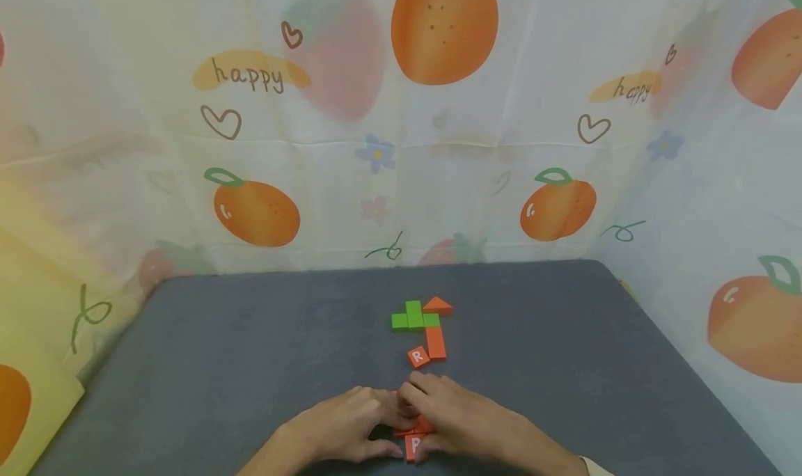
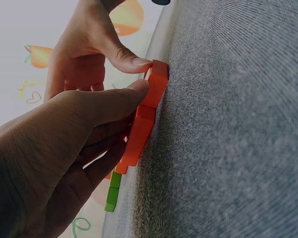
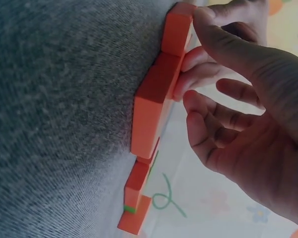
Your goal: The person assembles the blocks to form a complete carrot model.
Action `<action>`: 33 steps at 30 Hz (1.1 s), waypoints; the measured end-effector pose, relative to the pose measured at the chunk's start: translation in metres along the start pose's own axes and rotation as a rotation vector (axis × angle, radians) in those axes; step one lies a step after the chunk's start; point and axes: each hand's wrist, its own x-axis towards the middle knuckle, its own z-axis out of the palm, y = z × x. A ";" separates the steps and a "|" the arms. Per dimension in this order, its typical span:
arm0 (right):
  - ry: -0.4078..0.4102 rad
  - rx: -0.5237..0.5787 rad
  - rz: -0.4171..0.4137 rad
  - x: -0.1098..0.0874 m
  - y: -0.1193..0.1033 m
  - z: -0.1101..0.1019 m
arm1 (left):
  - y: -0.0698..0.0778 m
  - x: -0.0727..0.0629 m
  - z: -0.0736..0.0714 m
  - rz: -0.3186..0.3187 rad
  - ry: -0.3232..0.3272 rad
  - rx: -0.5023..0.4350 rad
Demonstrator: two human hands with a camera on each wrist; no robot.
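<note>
An orange block lettered P (image 1: 411, 448) lies flat at the near end of a group of orange blocks (image 2: 142, 134). My left hand (image 1: 351, 420) is at its left, the straight thumb touching the P block and the other fingers alongside the orange blocks beyond it. From the other side, my right hand (image 1: 470, 417) sets its thumb against the P block's edge. Its other fingers, loosely bent, overlap the left fingers in the head view and stand apart from the blocks in the right wrist view. The hands partly cover the orange group.
Farther back lie an orange block lettered R (image 1: 418, 356), a long orange block (image 1: 435, 342), several green blocks (image 1: 414, 314) and an orange triangular block (image 1: 438, 306). All are on the dark grey tabletop (image 1: 250, 337). A fruit-printed cloth (image 1: 438, 128) hangs behind the table.
</note>
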 end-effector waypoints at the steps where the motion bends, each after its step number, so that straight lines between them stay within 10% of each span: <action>1: -0.006 -0.002 0.007 0.000 0.000 -0.001 | 0.000 0.000 0.000 0.000 0.000 0.003; 13: 0.048 -0.163 -0.048 0.002 -0.006 0.005 | -0.003 0.001 0.002 0.039 0.018 0.031; 33: 0.024 -0.129 -0.051 -0.001 -0.003 0.008 | -0.002 0.000 0.001 0.030 0.004 0.027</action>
